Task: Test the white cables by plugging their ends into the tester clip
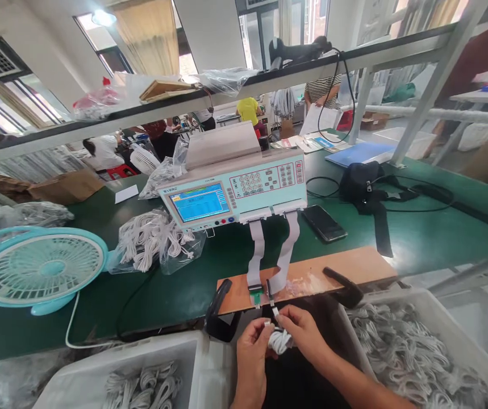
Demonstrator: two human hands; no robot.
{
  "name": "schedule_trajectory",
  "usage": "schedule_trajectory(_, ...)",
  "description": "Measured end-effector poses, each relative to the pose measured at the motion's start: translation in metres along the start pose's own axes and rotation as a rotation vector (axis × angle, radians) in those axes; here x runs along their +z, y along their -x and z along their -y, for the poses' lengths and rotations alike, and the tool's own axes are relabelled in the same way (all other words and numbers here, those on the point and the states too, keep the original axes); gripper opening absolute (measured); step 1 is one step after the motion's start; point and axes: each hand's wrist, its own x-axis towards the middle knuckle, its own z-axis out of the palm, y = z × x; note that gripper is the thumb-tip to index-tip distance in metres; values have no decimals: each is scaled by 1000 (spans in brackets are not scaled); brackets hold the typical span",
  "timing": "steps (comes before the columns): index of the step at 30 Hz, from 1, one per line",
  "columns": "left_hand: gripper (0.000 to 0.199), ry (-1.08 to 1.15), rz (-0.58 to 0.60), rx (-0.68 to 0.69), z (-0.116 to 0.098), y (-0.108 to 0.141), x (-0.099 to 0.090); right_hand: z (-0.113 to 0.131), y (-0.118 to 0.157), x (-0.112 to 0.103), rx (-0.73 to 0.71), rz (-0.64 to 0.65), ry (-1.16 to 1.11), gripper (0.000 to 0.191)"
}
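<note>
White cable (280,341): We see a small, bright white bundle. It is wound into fat, round loops, squashed close together in a bunch.
Cable ends: One white plug (275,312) sticks up above the loops. Another white end peeks out by our left fingertips.
Where it is: The bundle is between our two hands, just in front of the wooden board (354,264) at the table's edge.
Our left hand (251,342): We pinch one end of the cable between thumb and finger, right beside the loops.
Our right hand (302,329): We pinch the white plug. It points up at the little dark connector (270,292) on the right gray ribbon (291,244). We cannot tell if they touch.
Machine (235,187): Two flat ribbons come down from it, and its screen glows blue.
Bins: Loopy bundles lie in the left bin (150,346) and the right bin (435,315).
</note>
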Motion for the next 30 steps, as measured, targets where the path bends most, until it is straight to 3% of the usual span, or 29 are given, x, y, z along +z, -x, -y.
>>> schedule_trajectory(5, 36, 91, -7, -58, -9, -1, 1, 5, -3, 2, -41, -34, 14, 35)
schedule_trajectory(8, 35, -2, 63, -36, -10, -3, -3, 7, -3, 4, -34, -44, -24, 35)
schedule_trajectory(13, 30, -179, 236, 87, -13, -11, -13, 15, -2, 13, 142, -26, -253, 40)
schedule_trajectory(18, 23, -58, 150, 150, -12, -13, -9, 20, -3, 20, 199, -81, -380, 40)
schedule_trajectory(30, 22, 13, -41, 161, -1, -19, 0, 26, -3, 12, 168, -7, -287, 37)
